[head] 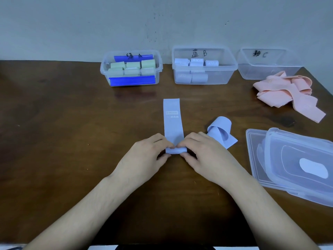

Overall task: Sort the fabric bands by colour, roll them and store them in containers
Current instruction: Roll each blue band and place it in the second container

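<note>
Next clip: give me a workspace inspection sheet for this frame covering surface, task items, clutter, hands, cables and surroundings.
Surface: dark wooden table.
Job's things: blue band laid flat, near end rolled; loose blue band; pink bands heaped; green box, blue box with rolls; pink box looks empty.
Clutter: stacked lids.
Hands: left hand, right hand pinch the roll.
Cables: nothing seen.
Surroundings: pale wall.
</note>
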Available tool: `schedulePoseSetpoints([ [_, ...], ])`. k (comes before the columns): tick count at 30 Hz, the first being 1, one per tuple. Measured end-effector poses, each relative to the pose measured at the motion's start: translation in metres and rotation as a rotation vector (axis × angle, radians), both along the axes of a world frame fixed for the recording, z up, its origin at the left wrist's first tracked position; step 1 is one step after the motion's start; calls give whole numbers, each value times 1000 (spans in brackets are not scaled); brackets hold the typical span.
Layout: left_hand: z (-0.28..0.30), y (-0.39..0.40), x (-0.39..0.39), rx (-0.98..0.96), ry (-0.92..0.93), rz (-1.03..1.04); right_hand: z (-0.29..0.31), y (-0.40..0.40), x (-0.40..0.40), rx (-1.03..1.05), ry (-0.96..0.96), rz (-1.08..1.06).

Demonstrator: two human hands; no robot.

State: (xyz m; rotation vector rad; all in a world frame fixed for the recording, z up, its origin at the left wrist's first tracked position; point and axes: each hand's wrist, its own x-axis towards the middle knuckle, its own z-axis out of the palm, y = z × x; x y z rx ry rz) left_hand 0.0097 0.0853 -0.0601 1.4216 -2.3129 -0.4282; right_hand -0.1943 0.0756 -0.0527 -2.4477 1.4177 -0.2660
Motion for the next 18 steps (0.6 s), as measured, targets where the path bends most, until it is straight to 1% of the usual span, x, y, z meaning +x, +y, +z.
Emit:
schedulePoseSetpoints([
  [11,4,43,5,99,10,-56,-10,48,-10,-68,-49,50],
  [18,5,43,3,126,-29,-31,-11,53,-7,-97,-68,26],
])
